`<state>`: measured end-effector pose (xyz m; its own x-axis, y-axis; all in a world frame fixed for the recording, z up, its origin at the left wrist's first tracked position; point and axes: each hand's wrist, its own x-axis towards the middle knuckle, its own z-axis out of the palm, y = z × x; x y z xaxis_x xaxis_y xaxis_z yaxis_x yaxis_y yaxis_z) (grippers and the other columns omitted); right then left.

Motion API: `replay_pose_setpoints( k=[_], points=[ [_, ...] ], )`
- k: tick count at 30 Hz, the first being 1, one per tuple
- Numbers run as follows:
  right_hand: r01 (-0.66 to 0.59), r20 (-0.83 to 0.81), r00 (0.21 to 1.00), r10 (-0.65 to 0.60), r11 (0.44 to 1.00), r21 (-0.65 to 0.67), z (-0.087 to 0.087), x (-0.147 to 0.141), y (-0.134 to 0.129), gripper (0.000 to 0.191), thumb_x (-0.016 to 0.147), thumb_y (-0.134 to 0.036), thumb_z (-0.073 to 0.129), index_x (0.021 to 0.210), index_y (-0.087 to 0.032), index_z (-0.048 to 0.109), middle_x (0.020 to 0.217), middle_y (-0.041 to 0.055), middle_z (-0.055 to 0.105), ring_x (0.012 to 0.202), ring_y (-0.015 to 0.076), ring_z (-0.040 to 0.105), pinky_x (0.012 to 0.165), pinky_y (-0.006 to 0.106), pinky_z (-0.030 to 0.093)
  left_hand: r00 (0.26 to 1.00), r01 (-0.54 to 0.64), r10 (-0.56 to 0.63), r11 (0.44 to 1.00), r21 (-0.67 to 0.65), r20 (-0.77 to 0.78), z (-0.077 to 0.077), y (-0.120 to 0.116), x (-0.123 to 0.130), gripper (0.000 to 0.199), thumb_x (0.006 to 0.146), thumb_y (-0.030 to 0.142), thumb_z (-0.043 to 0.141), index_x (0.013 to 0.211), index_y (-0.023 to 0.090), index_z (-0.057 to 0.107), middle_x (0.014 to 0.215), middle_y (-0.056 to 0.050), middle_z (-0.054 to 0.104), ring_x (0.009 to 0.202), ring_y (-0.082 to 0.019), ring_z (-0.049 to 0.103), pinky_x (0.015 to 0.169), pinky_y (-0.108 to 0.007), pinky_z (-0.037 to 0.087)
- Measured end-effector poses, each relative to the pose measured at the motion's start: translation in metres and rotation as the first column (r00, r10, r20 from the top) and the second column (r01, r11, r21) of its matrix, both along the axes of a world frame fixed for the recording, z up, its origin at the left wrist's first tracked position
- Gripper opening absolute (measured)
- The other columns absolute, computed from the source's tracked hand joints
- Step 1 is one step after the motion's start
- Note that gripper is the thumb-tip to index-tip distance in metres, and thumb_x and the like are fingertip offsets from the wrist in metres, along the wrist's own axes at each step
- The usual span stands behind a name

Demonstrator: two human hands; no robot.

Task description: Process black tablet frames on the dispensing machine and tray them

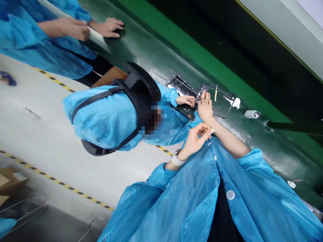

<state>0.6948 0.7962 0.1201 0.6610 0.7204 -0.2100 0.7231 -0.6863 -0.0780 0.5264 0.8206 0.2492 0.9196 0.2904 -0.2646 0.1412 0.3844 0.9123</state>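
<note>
My left hand (198,139), with a watch (176,155) at the wrist, is closed in a pinch on a small pale strip (212,131) near my chest. Farther forward, my right hand (205,107) reaches over the green bench, fingers stretched out over the edge of a dark flat part (203,88). Beside it lies a clear, thin-edged panel (222,108). A slim yellow-handled tool (216,94) with a pointed tip rests there. Just left of my right hand, a co-worker's hand (187,100) is at a shiny black panel (182,85).
Crumpled white tissue (236,103) and a white bottle (251,114) stand on the green bench (267,148). A co-worker in a blue cap (106,117) leans in close at my left. Another person's hand (109,27) rests farther along the bench. Striped floor tape (58,181) runs behind.
</note>
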Motion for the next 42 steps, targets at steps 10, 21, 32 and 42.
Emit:
replay_pose_setpoints(
  k=[10, 21, 32, 42],
  points=[
    [0.209, -0.016, 0.978, -0.209, 0.977, -0.037, 0.014, 0.001, 0.003, 0.047, 0.104, -0.017, 0.056, 0.142, 0.008, 0.069, 0.179, 0.0349, 0.032, 0.176, 0.0419, 0.018, 0.145, 0.060, 0.007, 1.000, -0.027, 0.027, 0.999, 0.022, 0.000, 0.005, 0.013, -0.008, 0.046, 0.098, 0.063, 0.080, 0.092, 0.019, 0.069, 0.071, 0.001, 0.070, 0.062, -0.012, 0.062, 0.064, -0.025, 0.050],
    [0.372, -0.268, 0.916, -0.299, 0.883, 0.287, 0.106, -0.007, -0.100, 0.045, 0.109, -0.042, 0.069, 0.147, -0.018, 0.069, 0.164, 0.0212, 0.060, 0.147, 0.0418, 0.054, 0.118, 0.060, 0.043, 0.991, -0.135, 0.137, 0.986, 0.093, -0.010, 0.030, 0.022, -0.001, 0.038, 0.094, 0.054, 0.088, 0.089, 0.020, 0.072, 0.063, 0.003, 0.066, 0.054, -0.011, 0.059, 0.053, -0.020, 0.045],
    [0.294, -0.272, 0.950, -0.155, 0.741, 0.604, 0.242, -0.063, -0.190, 0.044, 0.103, -0.043, 0.083, 0.140, -0.023, 0.075, 0.120, 0.0097, 0.080, 0.121, 0.0310, 0.063, 0.103, 0.046, 0.039, 0.996, 0.013, -0.025, 0.991, 0.135, 0.084, 0.051, -0.004, 0.058, 0.044, 0.088, 0.057, 0.092, 0.099, 0.021, 0.071, 0.070, 0.002, 0.069, 0.055, -0.011, 0.061, 0.050, -0.021, 0.045],
    [0.227, -0.152, 0.974, -0.169, 0.764, 0.604, 0.297, -0.089, -0.229, 0.039, 0.107, -0.041, 0.076, 0.144, -0.030, 0.073, 0.116, 0.0075, 0.072, 0.114, 0.0293, 0.054, 0.105, 0.052, 0.037, 0.962, 0.247, -0.243, 0.969, -0.015, 0.122, 0.095, -0.049, 0.067, 0.052, 0.086, 0.058, 0.097, 0.113, 0.024, 0.068, 0.091, 0.001, 0.076, 0.054, -0.007, 0.060, 0.051, -0.019, 0.050]
  ],
)
